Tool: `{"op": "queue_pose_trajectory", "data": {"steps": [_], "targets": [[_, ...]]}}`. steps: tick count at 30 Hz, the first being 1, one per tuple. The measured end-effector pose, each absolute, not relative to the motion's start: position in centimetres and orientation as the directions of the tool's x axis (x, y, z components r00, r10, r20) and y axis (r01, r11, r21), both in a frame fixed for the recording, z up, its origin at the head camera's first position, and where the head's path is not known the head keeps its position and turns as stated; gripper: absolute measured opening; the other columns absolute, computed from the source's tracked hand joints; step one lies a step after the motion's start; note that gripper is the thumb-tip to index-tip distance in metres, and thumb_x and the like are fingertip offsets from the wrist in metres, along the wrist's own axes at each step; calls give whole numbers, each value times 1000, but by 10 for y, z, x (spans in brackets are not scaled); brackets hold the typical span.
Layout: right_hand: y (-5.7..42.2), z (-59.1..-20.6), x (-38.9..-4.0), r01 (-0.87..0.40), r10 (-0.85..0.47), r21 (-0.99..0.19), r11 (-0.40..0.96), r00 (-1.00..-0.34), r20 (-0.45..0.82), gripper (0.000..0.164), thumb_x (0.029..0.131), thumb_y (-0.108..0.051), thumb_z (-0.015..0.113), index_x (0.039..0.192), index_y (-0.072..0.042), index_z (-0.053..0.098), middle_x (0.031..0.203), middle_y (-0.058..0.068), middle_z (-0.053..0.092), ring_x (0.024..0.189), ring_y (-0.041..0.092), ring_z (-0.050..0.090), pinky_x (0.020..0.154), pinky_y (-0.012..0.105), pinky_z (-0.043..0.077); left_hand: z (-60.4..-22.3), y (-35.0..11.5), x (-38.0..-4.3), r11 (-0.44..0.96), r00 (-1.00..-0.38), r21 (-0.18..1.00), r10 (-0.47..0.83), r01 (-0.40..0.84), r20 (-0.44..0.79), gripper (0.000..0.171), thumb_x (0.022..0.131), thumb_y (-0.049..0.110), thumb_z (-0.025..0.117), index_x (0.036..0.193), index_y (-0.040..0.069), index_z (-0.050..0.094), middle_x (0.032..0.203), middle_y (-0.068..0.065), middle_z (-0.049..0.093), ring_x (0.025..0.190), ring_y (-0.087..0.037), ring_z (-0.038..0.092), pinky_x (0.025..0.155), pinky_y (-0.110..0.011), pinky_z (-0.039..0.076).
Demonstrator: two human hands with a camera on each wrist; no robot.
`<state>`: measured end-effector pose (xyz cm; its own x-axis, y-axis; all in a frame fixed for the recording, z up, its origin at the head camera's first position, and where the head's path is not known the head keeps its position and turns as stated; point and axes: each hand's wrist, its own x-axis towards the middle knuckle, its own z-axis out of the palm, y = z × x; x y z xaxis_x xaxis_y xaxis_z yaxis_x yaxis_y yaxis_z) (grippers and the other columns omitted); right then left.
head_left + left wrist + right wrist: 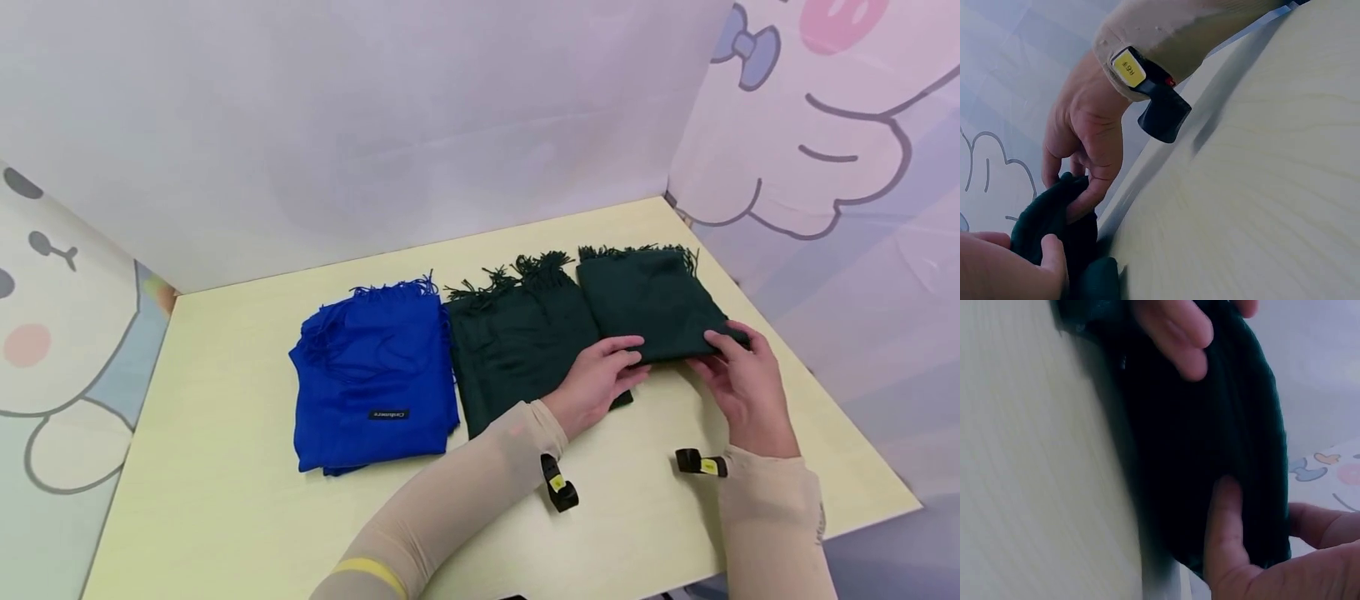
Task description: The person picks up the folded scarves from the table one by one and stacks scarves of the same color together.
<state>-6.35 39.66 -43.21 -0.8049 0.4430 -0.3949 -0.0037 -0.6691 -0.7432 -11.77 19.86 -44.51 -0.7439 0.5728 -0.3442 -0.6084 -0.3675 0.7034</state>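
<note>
A folded dark green fringed scarf [648,304] lies at the right of the table, its fringe toward the back wall. My right hand [750,387] pinches its near right corner, with the thumb on top and fingers beneath. At the near left corner, my left hand [596,383] grips the edge between thumb and fingers. The left wrist view shows the near edge of this scarf [1041,219] bunched between both hands. Seen from the right wrist, the folded edge of the scarf [1254,444] stands raised, with the fingers of both hands on it.
A second dark green folded scarf [517,350] lies in the middle, partly under my left hand. Left of it is a blue folded scarf [375,375] with a black label [388,414]. A pale table [225,500] carries them, with printed fabric walls [412,125] around it.
</note>
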Motion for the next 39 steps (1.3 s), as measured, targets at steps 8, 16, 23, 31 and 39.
{"op": "queue_pose_trajectory", "data": {"steps": [8,16,23,31,39], "targets": [[392,-429,-60,-99,443,-726,-680,-845,-299,33,91,7,65,118,-8,53,129,5,42,81,24,70,67,38,61,-446,200,-120,-502,-779,601,472,-622,-412,24,94,1,66,104,4,45,104,-16,55,92,-34,70,93,-43,55],[385,-425,-60,-235,472,-716,-657,-869,-147,31,91,13,61,115,-4,51,121,10,55,83,26,73,68,40,61,-436,195,-125,-512,-707,494,578,-703,-407,21,94,5,68,110,-6,62,109,-19,63,99,-31,69,96,-36,54],[377,-419,-56,-324,471,-659,-678,-881,-52,34,92,17,57,119,-3,49,129,12,53,92,30,73,72,42,61,-426,189,-128,-476,-687,527,646,-704,-334,14,95,5,66,109,2,65,110,-12,66,100,-26,67,97,-40,53],[358,-401,-50,-511,598,-648,-565,-795,106,38,88,22,57,121,3,49,120,21,55,87,32,71,72,40,61,-411,180,-130,-439,-751,729,643,-525,-153,27,98,3,61,123,9,60,116,-7,67,102,-20,66,93,-41,55],[340,-383,-46,-653,650,-641,-405,-698,301,45,86,25,56,128,9,48,113,25,51,88,33,64,68,35,61,-392,168,-129,-415,-773,854,634,-313,25,27,100,4,57,127,6,57,111,-4,66,100,-13,64,89,-35,56]]}}
